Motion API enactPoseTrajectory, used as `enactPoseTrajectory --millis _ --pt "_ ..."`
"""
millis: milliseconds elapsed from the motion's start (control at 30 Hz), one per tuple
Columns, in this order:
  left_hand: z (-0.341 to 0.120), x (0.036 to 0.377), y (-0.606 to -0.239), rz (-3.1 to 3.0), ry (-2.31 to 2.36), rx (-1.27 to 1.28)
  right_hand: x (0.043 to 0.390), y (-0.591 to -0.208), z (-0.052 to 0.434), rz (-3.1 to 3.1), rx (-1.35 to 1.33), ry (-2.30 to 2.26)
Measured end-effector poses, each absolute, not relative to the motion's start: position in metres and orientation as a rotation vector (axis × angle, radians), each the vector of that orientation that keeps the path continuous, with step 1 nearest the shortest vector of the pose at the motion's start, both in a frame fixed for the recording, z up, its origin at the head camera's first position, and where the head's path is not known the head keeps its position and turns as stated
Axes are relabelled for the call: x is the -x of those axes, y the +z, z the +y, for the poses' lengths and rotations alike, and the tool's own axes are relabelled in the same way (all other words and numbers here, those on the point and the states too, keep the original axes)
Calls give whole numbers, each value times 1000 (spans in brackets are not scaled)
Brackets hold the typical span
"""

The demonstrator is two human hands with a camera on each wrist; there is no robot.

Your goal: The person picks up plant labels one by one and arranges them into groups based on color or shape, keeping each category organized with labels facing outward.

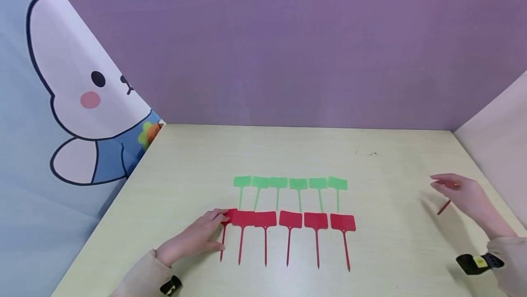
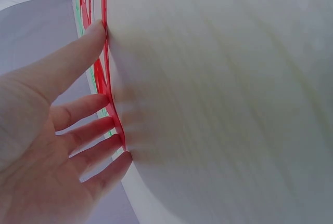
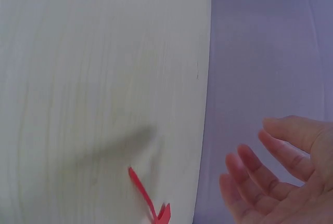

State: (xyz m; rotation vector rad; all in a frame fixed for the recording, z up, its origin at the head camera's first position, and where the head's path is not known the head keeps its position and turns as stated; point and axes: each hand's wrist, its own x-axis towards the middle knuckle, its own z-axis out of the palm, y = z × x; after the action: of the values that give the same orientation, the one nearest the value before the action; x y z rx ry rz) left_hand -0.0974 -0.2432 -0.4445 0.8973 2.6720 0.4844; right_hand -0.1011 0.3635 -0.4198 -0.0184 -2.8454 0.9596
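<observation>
The left hand (image 1: 196,238) presses flat fingers on the leftmost red plastic T-shaped plant tag (image 1: 227,224) – blank, no writing – while the right hand (image 1: 465,198) pinches another red tag (image 1: 445,204) above the pale wooden counter (image 1: 387,164).

A pale wooden table (image 1: 288,150) fills the lower half of the head view, with a few small dark specks (image 1: 372,153) near its far right. Behind it runs a plain purple wall (image 1: 288,45). On the left hangs a cartoon rabbit banner (image 1: 70,105) in white, with a pink cheek and blue clothes. A light pink panel (image 1: 500,137) closes the right side.
</observation>
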Motion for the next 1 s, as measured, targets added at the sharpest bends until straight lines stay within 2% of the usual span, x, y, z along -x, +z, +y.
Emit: enactPoseTrajectory --millis 233,400,1000 --pt "-243 97 -444 2672 489 -909 119 -475 430 -2804 134 933" --pt "-243 96 -443 2676 480 -905 125 -496 461 -2840 206 907" --pt "-243 98 -444 2679 467 -920 122 -503 474 -2947 352 863"
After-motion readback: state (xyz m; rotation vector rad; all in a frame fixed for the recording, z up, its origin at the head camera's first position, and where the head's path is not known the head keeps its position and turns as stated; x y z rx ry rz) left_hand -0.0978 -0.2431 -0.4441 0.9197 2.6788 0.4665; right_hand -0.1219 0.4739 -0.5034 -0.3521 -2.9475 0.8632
